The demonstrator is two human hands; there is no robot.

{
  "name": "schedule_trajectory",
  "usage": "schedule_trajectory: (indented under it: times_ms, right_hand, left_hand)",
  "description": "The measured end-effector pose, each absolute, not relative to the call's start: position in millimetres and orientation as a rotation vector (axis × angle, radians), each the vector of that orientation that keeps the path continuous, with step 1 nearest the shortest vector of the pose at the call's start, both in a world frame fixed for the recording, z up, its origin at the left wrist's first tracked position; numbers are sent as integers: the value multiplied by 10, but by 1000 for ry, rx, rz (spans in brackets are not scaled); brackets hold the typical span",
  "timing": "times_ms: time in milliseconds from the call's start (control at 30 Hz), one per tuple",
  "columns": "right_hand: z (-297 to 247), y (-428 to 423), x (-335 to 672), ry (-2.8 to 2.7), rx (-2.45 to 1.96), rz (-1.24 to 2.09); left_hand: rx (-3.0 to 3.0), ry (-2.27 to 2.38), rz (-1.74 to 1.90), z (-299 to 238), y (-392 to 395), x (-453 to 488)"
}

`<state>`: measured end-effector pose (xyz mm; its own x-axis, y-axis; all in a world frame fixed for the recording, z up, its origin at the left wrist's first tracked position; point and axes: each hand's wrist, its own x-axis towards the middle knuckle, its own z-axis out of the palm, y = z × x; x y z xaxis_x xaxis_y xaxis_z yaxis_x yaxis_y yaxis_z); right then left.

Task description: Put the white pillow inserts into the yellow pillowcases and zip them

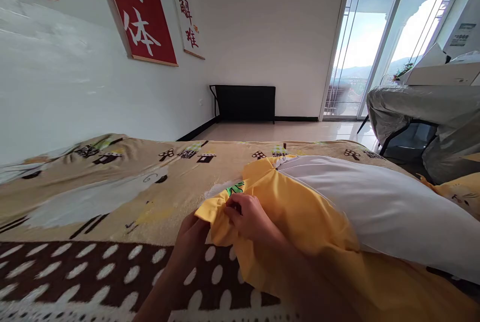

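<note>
A yellow pillowcase with a green leaf print lies bunched in front of me on the bed. My left hand grips its left corner from below, the fingers partly hidden by the cloth. With thumb and forefinger together, my right hand pinches the fabric close beside that corner. A white pillow rests to the right, partly over the yellow cloth, and one end meets the pillowcase near its far edge. Where the cloth folds over the pillow, the inside cannot be seen.
A beige and brown patterned blanket covers the bed. More yellow printed fabric lies at the far right. Beyond the bed are a black folded panel by the wall, a covered table with a box, and sliding glass doors.
</note>
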<state>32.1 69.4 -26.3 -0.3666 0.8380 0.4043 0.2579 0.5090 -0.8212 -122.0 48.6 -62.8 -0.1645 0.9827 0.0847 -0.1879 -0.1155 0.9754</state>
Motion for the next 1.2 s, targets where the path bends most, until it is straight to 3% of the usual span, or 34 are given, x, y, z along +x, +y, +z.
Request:
schedule_trajectory:
  times_ms: [233,533,800,933,1200]
  right_hand:
    - [-275,666,310,-2068,-928,508]
    - [-146,603,367,-2199,-1010,349]
    - [-176,654,434,-2271,-1107,-1]
    - [-107,620,503,-2389,-1070,10]
    - [79,292,479,-2323,-1186,146]
  left_hand:
    - [1261,1346,1410,-418,405,-1216]
    - [839,1002,1428,-400,367,-1195]
    - [806,866,1409,-409,427,-1248]
    - [758,813,1415,-400,419,-1195]
    - [786,1131,1510,-342,409,-1363]
